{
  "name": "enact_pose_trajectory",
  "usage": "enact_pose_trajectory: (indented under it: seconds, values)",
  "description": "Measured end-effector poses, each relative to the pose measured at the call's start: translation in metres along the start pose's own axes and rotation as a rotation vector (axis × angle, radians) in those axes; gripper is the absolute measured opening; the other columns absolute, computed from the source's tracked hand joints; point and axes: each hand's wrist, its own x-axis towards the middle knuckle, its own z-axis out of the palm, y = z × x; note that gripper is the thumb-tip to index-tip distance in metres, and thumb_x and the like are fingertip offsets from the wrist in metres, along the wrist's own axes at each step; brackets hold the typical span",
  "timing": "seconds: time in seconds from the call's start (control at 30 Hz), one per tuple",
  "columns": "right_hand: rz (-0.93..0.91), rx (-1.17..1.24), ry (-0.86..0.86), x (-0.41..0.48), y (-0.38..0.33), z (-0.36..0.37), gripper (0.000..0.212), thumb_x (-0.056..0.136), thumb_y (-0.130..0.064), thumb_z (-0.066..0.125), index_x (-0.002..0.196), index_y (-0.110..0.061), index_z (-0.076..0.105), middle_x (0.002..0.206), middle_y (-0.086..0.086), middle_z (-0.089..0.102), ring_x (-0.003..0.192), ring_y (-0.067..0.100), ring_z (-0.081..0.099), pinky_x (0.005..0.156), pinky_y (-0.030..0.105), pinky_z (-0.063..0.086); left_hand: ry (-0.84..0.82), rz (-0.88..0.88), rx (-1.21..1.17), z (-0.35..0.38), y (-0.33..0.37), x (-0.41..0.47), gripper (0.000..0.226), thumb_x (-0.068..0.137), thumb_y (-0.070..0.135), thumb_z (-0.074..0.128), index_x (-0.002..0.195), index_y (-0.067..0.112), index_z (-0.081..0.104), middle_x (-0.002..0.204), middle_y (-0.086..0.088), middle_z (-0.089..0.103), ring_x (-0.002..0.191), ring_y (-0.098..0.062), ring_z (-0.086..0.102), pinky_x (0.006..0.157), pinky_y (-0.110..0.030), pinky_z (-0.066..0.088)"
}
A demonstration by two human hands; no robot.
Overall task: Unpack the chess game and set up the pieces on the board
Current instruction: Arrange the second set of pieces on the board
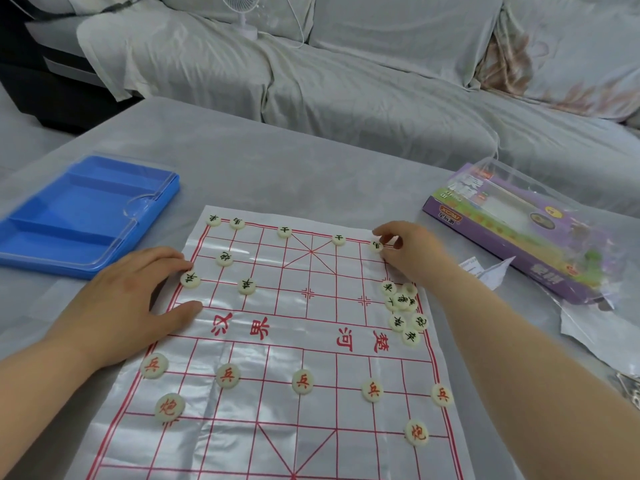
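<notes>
A white plastic board sheet with red grid lines lies on the table. Red-lettered round pieces stand in a row on its near half, with two more below. Black-lettered pieces sit along the far edge and a few further in. A loose heap of black-lettered pieces lies at the right edge. My right hand pinches a black-lettered piece at the far right corner. My left hand lies flat on the sheet's left edge, fingertips touching a black-lettered piece.
A blue compartment tray with a clear lid lies at the left. The purple game box in torn plastic wrap sits at the right, with paper scraps beside it. A covered sofa and a small fan stand behind the table.
</notes>
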Motion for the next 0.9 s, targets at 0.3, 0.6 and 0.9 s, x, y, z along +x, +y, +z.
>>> enact_pose_trajectory:
  seconds: [0.3,0.6,0.9]
  values:
    - [0.072,0.088,0.044,-0.002,0.002,0.002,0.035,0.084,-0.027,0.062,0.117,-0.014,0.055,0.108,0.001,0.057,0.096,0.016,0.049,0.081,0.026,0.039,0.011,0.004,-0.008,0.002,-0.002,0.001,0.063,0.071,0.044,0.066,0.128,0.022,0.048,0.135,0.003,0.045,0.122,-0.019,0.042,0.102,-0.039,0.035]
    - [0.093,-0.014,0.074,0.000,0.002,0.004,0.027,0.086,-0.023,0.059,0.110,-0.010,0.059,0.113,0.007,0.057,0.107,0.022,0.050,0.082,0.026,0.038,0.031,0.016,-0.004,0.004,-0.004,0.002,0.063,0.071,0.043,0.067,0.127,0.022,0.050,0.134,0.003,0.046,0.121,-0.019,0.043,0.101,-0.039,0.035]
    - [0.040,0.081,0.085,-0.020,0.008,-0.015,0.021,0.086,-0.020,0.059,0.107,-0.014,0.060,0.096,-0.002,0.057,0.069,0.007,0.044,0.060,0.017,0.034,0.012,0.019,0.014,0.004,-0.006,0.003,0.063,0.072,0.045,0.065,0.128,0.022,0.048,0.134,0.002,0.045,0.121,-0.019,0.042,0.101,-0.039,0.035]
